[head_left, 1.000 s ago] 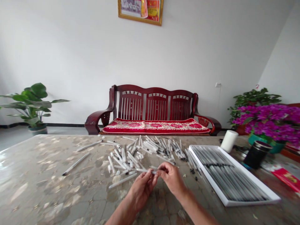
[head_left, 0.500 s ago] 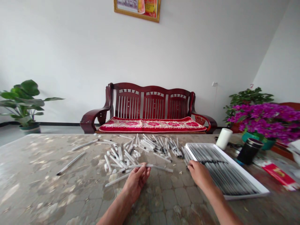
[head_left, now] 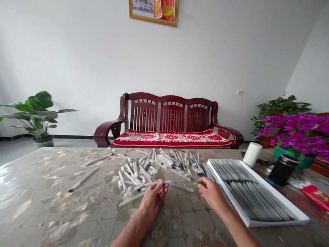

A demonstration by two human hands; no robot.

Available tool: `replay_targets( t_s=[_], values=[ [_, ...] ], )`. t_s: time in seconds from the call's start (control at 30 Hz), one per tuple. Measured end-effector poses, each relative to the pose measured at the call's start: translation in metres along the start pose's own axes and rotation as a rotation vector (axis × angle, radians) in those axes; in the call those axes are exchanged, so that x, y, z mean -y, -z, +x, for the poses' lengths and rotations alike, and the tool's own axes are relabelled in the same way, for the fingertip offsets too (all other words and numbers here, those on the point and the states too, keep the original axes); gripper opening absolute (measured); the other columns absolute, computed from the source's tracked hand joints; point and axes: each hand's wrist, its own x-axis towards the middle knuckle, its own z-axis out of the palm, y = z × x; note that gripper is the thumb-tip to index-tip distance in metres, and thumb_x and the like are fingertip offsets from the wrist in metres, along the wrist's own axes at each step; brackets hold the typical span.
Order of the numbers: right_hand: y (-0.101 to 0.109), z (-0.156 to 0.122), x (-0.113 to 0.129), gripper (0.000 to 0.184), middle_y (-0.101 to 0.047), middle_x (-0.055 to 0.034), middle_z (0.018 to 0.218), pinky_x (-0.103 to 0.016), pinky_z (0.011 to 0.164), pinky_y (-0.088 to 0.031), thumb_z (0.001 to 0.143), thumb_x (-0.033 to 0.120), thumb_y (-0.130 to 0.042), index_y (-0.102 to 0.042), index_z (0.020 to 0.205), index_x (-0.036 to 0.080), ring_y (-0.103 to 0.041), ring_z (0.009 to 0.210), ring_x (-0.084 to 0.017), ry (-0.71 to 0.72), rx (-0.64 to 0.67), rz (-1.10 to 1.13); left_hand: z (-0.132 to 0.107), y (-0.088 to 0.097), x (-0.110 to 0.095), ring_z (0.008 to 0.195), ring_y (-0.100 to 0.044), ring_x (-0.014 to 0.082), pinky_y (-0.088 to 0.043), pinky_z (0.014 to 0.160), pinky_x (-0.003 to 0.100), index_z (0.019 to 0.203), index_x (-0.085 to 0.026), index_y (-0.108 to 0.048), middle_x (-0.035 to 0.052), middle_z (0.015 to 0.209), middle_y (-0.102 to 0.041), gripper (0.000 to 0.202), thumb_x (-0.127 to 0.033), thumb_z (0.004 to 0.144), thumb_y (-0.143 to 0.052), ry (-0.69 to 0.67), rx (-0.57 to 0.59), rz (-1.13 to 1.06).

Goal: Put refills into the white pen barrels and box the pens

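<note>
My left hand is closed, thumb and fingers pinching a whitish pen barrel held level just above the table. My right hand is also closed in a pinch. Something small and dark shows at its fingertips, too small to name. Beyond my left hand lies a loose heap of whitish pen parts, some with dark ends. Another pale pen barrel rests on the table between my hands. To the right of my right hand stands a shallow white box of pens in two rows.
Two pens lie apart on the patterned table at left. Behind the box are a white cylinder, a dark cup and purple flowers. A red packet lies at far right. A wooden bench stands beyond the table.
My right hand has moved left, away from the box's edge and toward my left hand. The left hand still holds the pen barrel. The whole view has shifted slightly.
</note>
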Motion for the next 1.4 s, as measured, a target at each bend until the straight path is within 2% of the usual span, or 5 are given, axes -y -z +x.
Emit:
replay_targets(
  t_s=[0.1,0.17,0.37,0.63,1.4],
  values=[
    [-0.028,0.004,0.031,0.023,-0.070,-0.0026,0.073,-0.027,0.054,-0.054,0.076,0.039,-0.065,-0.065,0.085,0.018,-0.069,0.065,-0.019,0.009,0.039,0.484,0.001,0.000,0.000,0.062,-0.073,0.0134,-0.060,0.059,0.017,0.082,-0.012,-0.061,0.0068,0.070,-0.073,0.010,-0.003,0.087,-0.059,-0.006,0.009,0.001],
    [-0.047,0.003,0.047,0.034,-0.069,-0.0023,0.070,-0.025,0.049,-0.053,0.066,0.045,-0.074,-0.064,0.081,0.017,-0.068,0.062,-0.018,-0.008,0.051,0.689,0.001,0.000,0.001,0.063,-0.073,0.0133,-0.060,0.059,0.017,0.081,-0.012,-0.061,0.0067,0.070,-0.073,0.012,-0.002,0.087,-0.059,-0.014,0.009,-0.003],
    [-0.080,-0.008,0.061,0.042,-0.069,-0.0013,0.068,-0.026,0.049,-0.054,0.055,0.047,-0.083,-0.065,0.078,0.017,-0.068,0.060,-0.018,-0.113,0.011,0.937,0.000,-0.001,0.001,0.063,-0.073,0.0136,-0.060,0.060,0.018,0.081,-0.011,-0.063,0.0071,0.070,-0.073,0.013,0.001,0.086,-0.058,-0.033,0.010,-0.005],
    [-0.087,-0.015,0.064,0.044,-0.071,-0.0028,0.067,-0.027,0.051,-0.054,0.054,0.048,-0.084,-0.069,0.079,0.015,-0.066,0.061,-0.019,-0.122,-0.036,1.014,-0.001,-0.001,0.003,0.062,-0.072,0.0124,-0.060,0.060,0.018,0.081,-0.012,-0.062,0.0068,0.069,-0.073,0.016,0.002,0.087,-0.055,-0.047,0.013,0.026],
    [-0.092,-0.008,0.051,0.036,-0.072,-0.0041,0.070,-0.025,0.046,-0.046,0.059,0.046,-0.078,-0.070,0.079,0.016,-0.065,0.059,-0.020,-0.072,-0.068,0.906,0.000,-0.002,0.005,0.065,-0.073,0.0127,-0.059,0.061,0.017,0.080,-0.012,-0.062,0.0059,0.070,-0.073,0.015,0.001,0.085,-0.059,-0.058,-0.012,0.042]
  ],
)
